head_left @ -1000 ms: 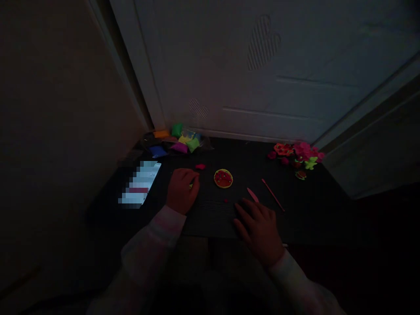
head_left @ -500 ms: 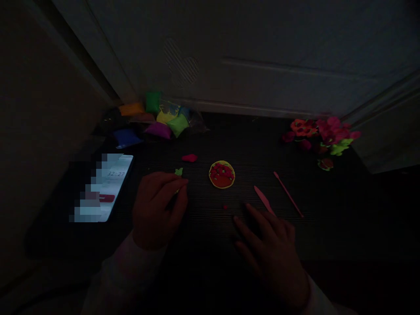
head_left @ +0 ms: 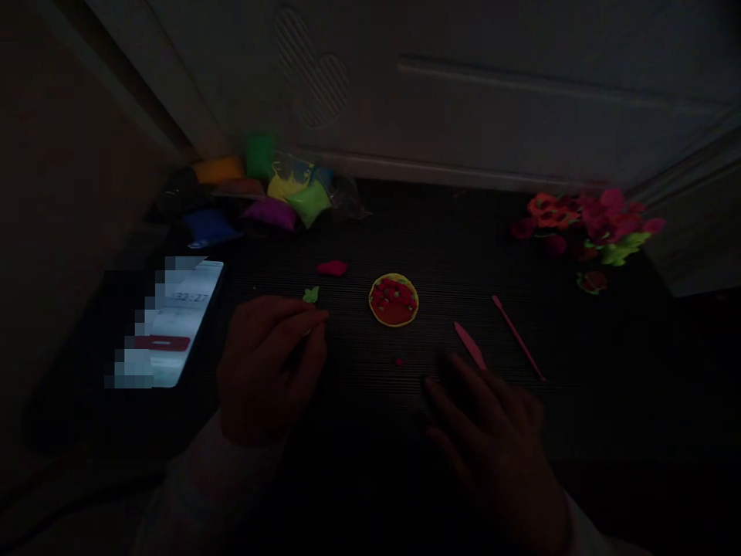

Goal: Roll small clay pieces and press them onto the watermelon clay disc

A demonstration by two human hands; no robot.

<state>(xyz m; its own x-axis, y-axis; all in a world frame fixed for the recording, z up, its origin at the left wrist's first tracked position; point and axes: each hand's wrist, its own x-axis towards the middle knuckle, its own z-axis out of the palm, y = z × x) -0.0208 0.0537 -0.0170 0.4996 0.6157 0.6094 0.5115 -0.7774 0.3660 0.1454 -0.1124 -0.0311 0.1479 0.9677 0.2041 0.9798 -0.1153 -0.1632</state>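
Observation:
The scene is very dark. My left hand [head_left: 269, 363] rests on a dark table [head_left: 405, 232] with its fingers curled in a pinch; a small green clay bit [head_left: 311, 294] lies just beyond its fingertips. What the pinch holds is too dim to see. My right hand [head_left: 492, 432] lies flat on the table with fingers spread, holding nothing. A pink plastic knife [head_left: 469, 344] lies just past its fingertips. A round yellow-rimmed red clay disc [head_left: 394, 300] sits between the hands, farther back. A tiny red crumb [head_left: 399, 361] lies near it.
A lit phone [head_left: 174, 316] lies at the left. Several coloured clay bags [head_left: 278, 193] are piled at the back left. Clay flowers [head_left: 584, 228] stand at the back right. A thin pink stick [head_left: 517, 337] and a red clay lump [head_left: 332, 268] lie on the table. A white door stands behind.
The view has dropped closer to the table. My left hand pulled back from the green clay bit, which now lies uncovered. My right hand stayed flat.

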